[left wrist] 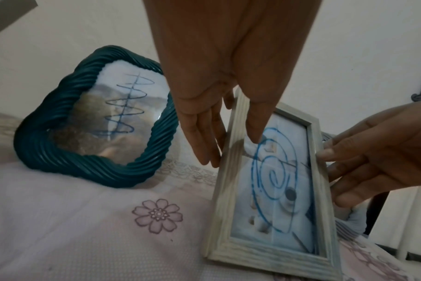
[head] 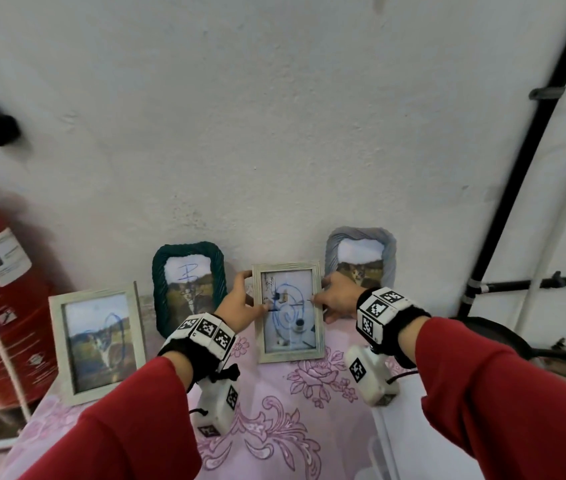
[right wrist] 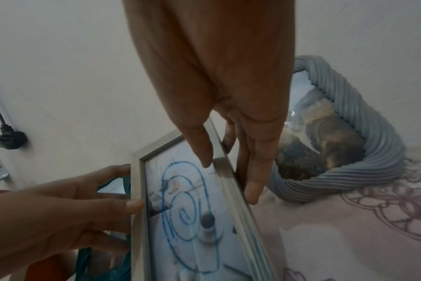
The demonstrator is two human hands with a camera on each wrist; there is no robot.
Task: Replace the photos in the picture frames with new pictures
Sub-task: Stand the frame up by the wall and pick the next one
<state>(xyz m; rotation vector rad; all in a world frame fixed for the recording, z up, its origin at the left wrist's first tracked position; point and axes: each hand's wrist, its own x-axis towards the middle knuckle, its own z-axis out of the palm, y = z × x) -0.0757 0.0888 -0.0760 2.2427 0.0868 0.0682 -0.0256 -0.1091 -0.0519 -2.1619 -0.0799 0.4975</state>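
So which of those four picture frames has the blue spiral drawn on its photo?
The pale wooden frame held between the left hand and right hand; the other three show cat photos.

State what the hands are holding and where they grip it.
Both hold the pale wooden frame with the spiral-marked photo: left hand pinches its left edge, right hand its right edge.

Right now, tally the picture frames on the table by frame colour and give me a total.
Pale wooden frames: 2, the held frame and the left frame
Dark green twisted frame: 1
Light blue-grey twisted frame: 1
Total: 4
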